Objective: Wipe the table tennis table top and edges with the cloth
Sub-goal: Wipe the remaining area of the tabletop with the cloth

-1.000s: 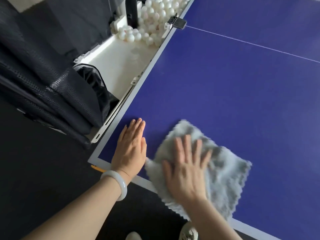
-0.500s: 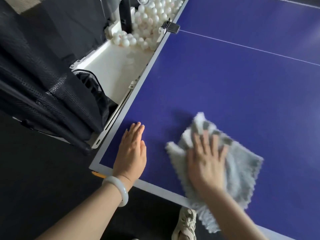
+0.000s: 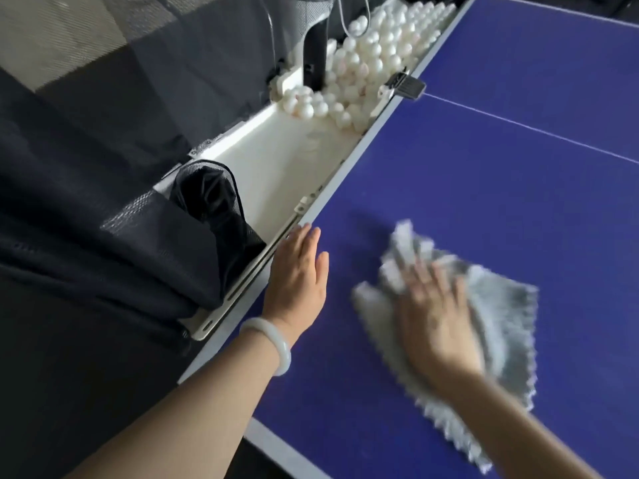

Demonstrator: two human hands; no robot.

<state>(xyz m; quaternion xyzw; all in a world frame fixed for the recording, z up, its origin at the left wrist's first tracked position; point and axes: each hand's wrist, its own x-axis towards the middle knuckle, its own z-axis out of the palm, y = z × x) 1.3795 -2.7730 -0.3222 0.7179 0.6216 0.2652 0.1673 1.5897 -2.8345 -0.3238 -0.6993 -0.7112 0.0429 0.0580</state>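
Over the last second the cloth (image 3: 498,305) has slid from the near corner, where it overhung the white border, rightward and further onto the blue worktop (image 3: 484,184); it now lies at the lower right of the frame with only its bottom corner near the near edge. That suggests the corner patch is done and the stroke is working inward, with most of the top and the edges still to wipe. The right hand (image 3: 435,319), motion-blurred, lies flat on the cloth, fingers spread and pressing, not gripping; the cloth bunches ahead of its fingertips. The left hand (image 3: 299,271) has crept up the side border and rests flat and released at centre frame, beside the tray (image 3: 283,167), apart from the cloth
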